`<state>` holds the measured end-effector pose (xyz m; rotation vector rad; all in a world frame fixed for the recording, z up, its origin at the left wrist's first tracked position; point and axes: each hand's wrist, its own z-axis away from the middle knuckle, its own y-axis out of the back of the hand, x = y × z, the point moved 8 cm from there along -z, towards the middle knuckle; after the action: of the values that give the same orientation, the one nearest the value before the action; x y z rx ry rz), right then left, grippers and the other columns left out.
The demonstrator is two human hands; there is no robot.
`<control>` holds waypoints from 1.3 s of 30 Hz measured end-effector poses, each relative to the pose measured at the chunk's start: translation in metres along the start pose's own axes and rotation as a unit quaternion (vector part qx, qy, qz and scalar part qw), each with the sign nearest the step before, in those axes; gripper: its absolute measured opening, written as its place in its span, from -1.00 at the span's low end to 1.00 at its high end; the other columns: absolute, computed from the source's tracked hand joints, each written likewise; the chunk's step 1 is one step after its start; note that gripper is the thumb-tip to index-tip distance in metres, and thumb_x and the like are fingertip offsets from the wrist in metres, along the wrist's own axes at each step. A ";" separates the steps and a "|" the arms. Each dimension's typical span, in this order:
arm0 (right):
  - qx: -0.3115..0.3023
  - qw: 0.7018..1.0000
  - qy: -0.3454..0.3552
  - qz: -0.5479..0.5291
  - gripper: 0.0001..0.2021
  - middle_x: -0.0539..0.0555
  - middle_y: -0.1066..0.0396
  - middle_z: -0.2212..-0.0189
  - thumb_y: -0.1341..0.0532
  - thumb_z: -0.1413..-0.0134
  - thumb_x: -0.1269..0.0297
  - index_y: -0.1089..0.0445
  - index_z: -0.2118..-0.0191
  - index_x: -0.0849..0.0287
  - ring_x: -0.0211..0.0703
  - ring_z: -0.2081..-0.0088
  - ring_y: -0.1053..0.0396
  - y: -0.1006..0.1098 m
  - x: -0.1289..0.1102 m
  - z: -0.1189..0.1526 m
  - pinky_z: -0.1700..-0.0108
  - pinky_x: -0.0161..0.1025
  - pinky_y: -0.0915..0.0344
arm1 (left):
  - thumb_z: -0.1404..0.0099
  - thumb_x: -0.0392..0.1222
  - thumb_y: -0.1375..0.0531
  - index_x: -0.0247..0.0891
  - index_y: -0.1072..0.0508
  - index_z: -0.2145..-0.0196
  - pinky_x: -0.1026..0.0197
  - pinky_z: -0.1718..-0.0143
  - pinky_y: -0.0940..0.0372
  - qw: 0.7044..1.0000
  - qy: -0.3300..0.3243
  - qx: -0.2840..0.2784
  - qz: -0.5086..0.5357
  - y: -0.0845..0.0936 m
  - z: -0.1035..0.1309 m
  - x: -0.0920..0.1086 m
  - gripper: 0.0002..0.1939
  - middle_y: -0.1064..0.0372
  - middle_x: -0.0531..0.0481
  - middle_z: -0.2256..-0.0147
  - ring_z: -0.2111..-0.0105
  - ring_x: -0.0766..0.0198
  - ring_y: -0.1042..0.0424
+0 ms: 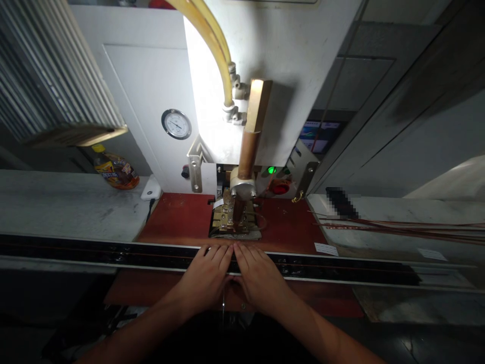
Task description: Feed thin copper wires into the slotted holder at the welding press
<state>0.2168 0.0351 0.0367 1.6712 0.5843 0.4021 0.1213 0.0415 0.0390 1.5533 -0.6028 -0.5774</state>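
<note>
A long, narrow black panel [151, 255] with pale edges and a thin copper-coloured line along it lies across the red machine table [174, 217]. My left hand [208, 273] and my right hand [259, 273] are side by side at its middle. Their fingers lie over the panel to its far edge, with the thumbs low at the near edge, so both hands are closed on it. Just beyond the fingertips is a brass fixture [220, 218], under a copper electrode rod [249, 151] held in a round metal clamp. What lies beneath my palms is hidden.
Behind stands a white machine with a pressure gauge [176, 124], yellow hoses [215, 40] and a green light [272, 170]. A drink bottle [117, 171] is on the left bench. Thin copper rods [397, 226] and a white label [326, 248] lie at right.
</note>
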 end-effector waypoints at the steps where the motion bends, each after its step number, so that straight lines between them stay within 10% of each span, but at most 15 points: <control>1: -0.004 1.000 0.001 -0.001 -0.35 0.39 -0.30 -0.28 -0.24 -0.30 0.14 -0.20 -0.34 0.47 0.18 -0.21 -0.33 0.001 0.000 0.000 -0.27 0.03 -0.23 | -0.48 -0.05 -0.06 -0.39 -0.28 -0.28 -0.10 -0.20 -0.11 1.000 0.000 0.003 0.002 0.001 0.000 0.000 -0.48 -0.37 -0.29 -0.21 -0.17 -0.06 -0.33; 39: -0.008 0.998 -0.031 -0.047 -0.39 0.35 -0.41 -0.18 -0.34 -0.19 0.18 -0.30 -0.27 0.38 0.14 -0.13 -0.40 0.013 0.013 0.007 -0.19 0.04 -0.31 | -0.43 0.00 -0.22 -0.36 -0.30 -0.24 -0.01 -0.14 -0.19 0.999 -0.029 0.037 -0.025 -0.003 0.021 -0.030 -0.45 -0.44 -0.25 -0.14 -0.11 -0.02 -0.42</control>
<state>0.2332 0.0353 0.0471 1.6283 0.6104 0.2853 0.0853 0.0462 0.0351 1.6295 -0.6366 -0.6454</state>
